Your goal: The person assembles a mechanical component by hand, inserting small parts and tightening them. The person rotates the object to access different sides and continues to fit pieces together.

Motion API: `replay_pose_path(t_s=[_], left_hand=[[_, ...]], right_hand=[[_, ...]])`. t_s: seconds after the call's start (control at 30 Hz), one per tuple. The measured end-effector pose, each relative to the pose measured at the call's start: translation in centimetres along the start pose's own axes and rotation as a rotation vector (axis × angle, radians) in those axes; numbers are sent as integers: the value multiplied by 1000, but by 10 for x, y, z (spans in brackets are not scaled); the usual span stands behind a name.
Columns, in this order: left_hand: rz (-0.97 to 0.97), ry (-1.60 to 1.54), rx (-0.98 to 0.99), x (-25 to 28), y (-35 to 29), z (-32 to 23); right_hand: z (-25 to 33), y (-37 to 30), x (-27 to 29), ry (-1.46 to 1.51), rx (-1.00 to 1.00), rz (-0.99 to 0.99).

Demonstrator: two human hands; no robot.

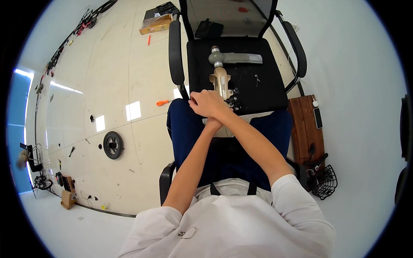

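A long metal part lies on the black seat of an office chair in front of me. It has a beige housing and a silver collar, and a rounded grey joint from which a flat grey arm reaches right. Over its near end, my right hand is closed with the fingers curled; what it grips is hidden. My left hand is under the right wrist, its fingers out of sight. Small dark hardware sits just right of my right hand. A small metal piece lies farther right on the seat.
The office chair has armrests on both sides and a black pouch at its back. An orange-handled screwdriver and a wheel lie on the floor at left. To the right are a wooden board, a phone and a wire basket.
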State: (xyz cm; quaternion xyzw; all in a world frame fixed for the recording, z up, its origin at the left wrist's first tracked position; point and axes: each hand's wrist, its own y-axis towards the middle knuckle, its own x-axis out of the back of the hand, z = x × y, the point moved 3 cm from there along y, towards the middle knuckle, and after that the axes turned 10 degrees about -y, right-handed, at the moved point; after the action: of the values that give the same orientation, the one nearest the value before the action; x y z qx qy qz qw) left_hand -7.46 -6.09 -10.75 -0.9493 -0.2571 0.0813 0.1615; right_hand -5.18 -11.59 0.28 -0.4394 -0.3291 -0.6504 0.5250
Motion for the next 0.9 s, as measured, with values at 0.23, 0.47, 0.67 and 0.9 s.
replay_pose_path(t_s=[0.23, 0.47, 0.67, 0.9], left_hand=[[-320, -580, -236, -28, -34, 6], [-246, -586, -206, -29, -46, 12], [-108, -234, -520, -33, -44, 20], [-88, -441, -416, -36, -41, 34]], right_hand=[[5, 5, -8, 141, -16, -86], [-5, -4, -3, 278, -114, -420], [6, -10, -11, 149, -39, -532], [8, -11, -24, 20, -32, -447]])
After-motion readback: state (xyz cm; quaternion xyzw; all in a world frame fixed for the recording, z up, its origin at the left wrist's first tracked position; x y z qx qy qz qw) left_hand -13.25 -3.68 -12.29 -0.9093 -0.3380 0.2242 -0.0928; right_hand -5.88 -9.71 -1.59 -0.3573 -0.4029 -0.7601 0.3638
